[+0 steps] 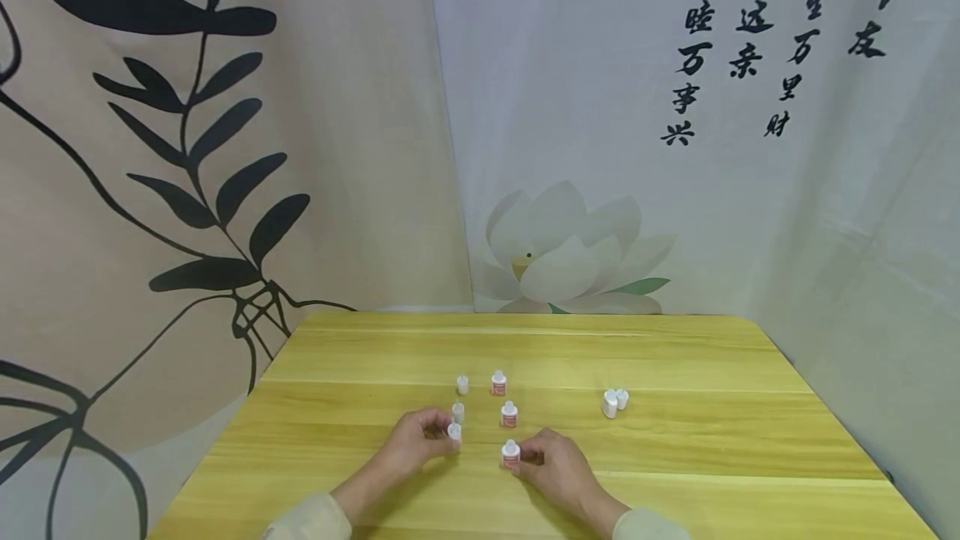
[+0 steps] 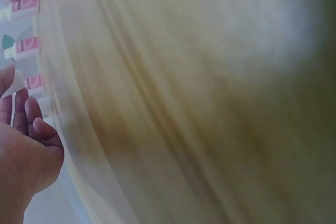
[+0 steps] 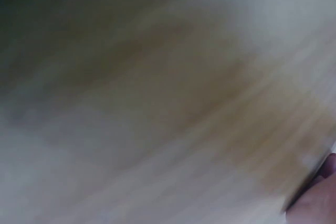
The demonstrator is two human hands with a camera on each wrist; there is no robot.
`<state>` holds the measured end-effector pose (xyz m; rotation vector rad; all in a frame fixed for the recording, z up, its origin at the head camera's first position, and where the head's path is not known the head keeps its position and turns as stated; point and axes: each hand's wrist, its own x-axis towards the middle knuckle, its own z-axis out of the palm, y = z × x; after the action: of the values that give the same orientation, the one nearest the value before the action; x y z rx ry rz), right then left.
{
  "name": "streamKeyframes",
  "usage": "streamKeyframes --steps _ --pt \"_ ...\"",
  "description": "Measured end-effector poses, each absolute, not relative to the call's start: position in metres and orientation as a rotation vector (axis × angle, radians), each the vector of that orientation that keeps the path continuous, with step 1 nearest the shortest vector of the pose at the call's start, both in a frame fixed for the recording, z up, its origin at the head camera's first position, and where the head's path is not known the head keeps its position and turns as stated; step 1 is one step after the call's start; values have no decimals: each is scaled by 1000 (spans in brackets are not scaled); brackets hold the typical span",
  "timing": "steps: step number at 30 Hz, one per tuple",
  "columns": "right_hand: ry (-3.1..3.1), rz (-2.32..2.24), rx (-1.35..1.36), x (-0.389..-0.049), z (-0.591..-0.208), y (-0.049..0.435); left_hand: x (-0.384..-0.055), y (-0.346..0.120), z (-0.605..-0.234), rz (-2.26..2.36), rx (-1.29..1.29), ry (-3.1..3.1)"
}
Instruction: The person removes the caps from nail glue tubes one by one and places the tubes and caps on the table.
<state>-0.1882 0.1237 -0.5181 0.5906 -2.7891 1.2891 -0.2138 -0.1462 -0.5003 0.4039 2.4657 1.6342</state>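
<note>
My left hand point(image 1: 415, 442) pinches a small plain white bottle point(image 1: 454, 432) between thumb and fingers, left of centre. In the left wrist view that white bottle point(image 2: 19, 81) shows between the thumb and fingers. Just behind it stands a second white bottle point(image 1: 458, 412), and a third white bottle point(image 1: 462, 385) is farther back. With its fingertips, my right hand point(image 1: 561, 471) grips the nearest red-labelled bottle point(image 1: 511, 455) from the right side. Behind that one, a red-labelled bottle point(image 1: 509, 414) and another red-labelled bottle point(image 1: 498, 383) stand in a column.
Off to the right, a white bottle point(image 1: 611, 404) and a smaller-looking white bottle point(image 1: 622, 398) stand close together. All rest on a wooden table point(image 1: 360, 357), whose far edge meets a printed curtain point(image 1: 375, 148).
</note>
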Motion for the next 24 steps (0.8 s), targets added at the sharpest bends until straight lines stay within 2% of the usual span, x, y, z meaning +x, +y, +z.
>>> streamKeyframes --steps 24 --pt "-2791 1305 594 -189 -519 124 -214 -149 -509 1636 411 2401"
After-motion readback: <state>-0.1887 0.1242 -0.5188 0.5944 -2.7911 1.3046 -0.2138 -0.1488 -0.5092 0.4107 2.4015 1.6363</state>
